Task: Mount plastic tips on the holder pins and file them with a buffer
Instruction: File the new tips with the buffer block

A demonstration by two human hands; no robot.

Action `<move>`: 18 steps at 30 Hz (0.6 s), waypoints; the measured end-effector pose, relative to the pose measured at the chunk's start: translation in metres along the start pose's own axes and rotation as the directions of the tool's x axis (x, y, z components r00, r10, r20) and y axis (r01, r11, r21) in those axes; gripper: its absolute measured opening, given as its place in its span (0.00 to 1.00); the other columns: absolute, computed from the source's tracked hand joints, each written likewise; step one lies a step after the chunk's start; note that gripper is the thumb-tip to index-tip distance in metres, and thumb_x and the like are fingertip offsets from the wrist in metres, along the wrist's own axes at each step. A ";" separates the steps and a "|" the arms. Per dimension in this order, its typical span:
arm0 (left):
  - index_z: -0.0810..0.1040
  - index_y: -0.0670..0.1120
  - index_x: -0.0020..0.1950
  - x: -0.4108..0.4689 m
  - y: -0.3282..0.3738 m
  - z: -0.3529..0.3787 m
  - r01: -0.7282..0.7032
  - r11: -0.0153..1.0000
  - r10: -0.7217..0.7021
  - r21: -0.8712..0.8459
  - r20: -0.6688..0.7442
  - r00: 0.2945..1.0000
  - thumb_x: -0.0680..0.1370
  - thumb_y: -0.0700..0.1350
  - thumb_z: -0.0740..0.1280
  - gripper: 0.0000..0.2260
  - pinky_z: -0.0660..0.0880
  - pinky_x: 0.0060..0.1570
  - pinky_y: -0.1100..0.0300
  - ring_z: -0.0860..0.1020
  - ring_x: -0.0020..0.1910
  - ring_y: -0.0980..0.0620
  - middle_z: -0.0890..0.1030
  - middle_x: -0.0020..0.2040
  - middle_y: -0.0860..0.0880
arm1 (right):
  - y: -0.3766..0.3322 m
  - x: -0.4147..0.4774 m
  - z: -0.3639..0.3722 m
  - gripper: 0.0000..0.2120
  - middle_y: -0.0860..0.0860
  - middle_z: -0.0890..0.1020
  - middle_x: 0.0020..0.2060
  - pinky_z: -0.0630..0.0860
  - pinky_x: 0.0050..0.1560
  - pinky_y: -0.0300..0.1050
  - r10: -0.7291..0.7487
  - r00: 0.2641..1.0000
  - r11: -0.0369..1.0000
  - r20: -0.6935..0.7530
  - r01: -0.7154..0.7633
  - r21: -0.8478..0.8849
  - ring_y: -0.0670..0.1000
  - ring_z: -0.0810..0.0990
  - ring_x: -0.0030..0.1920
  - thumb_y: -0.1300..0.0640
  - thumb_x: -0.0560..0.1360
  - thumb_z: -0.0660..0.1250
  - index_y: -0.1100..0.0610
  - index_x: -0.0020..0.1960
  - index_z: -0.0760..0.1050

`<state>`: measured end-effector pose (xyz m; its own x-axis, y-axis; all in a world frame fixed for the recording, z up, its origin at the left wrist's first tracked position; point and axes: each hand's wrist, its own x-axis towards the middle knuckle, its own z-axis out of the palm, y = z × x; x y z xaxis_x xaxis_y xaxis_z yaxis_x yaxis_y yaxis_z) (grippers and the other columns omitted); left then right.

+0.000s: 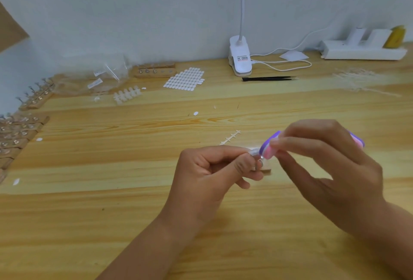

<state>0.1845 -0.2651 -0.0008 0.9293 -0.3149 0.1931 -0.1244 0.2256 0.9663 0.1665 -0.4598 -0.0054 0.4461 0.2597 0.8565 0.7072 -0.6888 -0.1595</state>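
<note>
The right hand (pixel 330 168) is covering the middle of the purple buffer (pixel 267 146), while the clear tip (pixel 254 152) in the left hand (pixel 210 172) is blurring into glare

Purple-pink buffer (pixel 267 145) against clear tip (pixel 254 152) on pin (pixel 260 163).

Left hand (pixel 207 168) curling its fingers, pinching a small clear plastic tip (pixel 253 152), right hand (pixel 330 163) gripping a pink-and-purple buffer block (pixel 267 149)
</note>
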 end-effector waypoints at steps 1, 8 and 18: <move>0.86 0.39 0.45 0.000 0.000 0.000 -0.008 1.000 0.008 0.008 0.004 1.000 0.72 0.40 0.72 0.06 0.79 0.34 0.60 0.85 0.37 0.46 0.86 0.38 0.44 | -0.004 -0.001 0.002 0.13 0.55 0.82 0.47 0.75 0.55 0.40 -0.014 1.000 1.000 0.004 0.014 0.023 0.51 0.80 0.48 0.71 0.74 0.71 0.57 0.56 0.80; 0.86 0.40 0.46 0.000 -0.001 0.000 0.003 1.000 -0.003 0.027 0.006 1.000 0.74 0.39 0.71 0.04 0.80 0.37 0.59 0.85 0.37 0.47 0.86 0.39 0.44 | -0.001 -0.001 0.000 0.09 0.56 0.82 0.46 0.76 0.52 0.44 0.007 1.000 1.000 0.022 -0.007 -0.010 0.51 0.80 0.47 0.69 0.75 0.72 0.61 0.54 0.82; 0.86 0.40 0.45 0.001 -0.003 0.000 -0.006 0.999 0.006 0.049 0.001 1.000 0.74 0.39 0.72 0.04 0.79 0.36 0.61 0.84 0.35 0.50 0.85 0.37 0.45 | -0.010 -0.003 0.006 0.10 0.56 0.82 0.47 0.76 0.54 0.44 0.031 0.998 0.999 0.047 -0.031 0.018 0.54 0.81 0.47 0.70 0.76 0.70 0.61 0.55 0.83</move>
<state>0.1863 -0.2665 -0.0039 0.9282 -0.3144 0.1991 -0.1470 0.1817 0.9723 0.1620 -0.4496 -0.0094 0.4929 0.2702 0.8270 0.7023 -0.6846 -0.1949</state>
